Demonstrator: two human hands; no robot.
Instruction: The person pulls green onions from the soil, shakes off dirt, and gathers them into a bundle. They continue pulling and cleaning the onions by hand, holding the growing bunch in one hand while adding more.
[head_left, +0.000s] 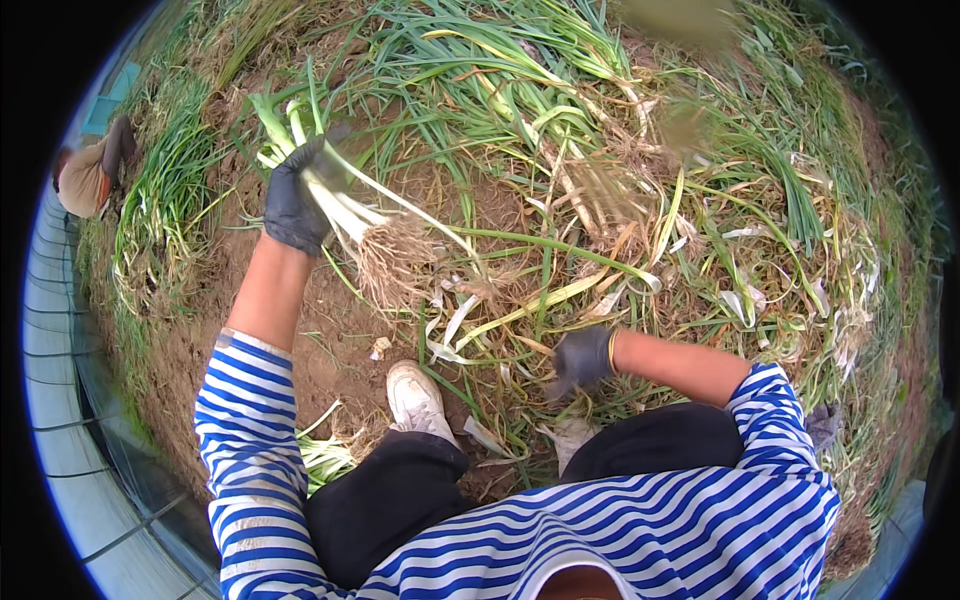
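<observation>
My left hand (298, 201), in a dark glove, is closed around a bunch of green onions (341, 206) whose white stems end in a brown root mass. The leafy tops rise above the fist and the roots hang towards the lower right. One thin stem trails from the bunch across the soil. My right hand (583, 358), also gloved and a little blurred, is low over loose leaves and peeled skins near my right knee; whether its fingers hold anything cannot be made out. A pile of unpeeled green onions (517, 97) lies beyond both hands, roots towards me.
My white shoe (416, 397) stands on the bare soil, with a small bunch of green onions (326, 459) beside my left leg. Another row of onions (161, 187) lies at the left. Farther off, a person (90, 172) bends down near a teal crate (111, 97). Plastic sheeting (56, 360) borders the left.
</observation>
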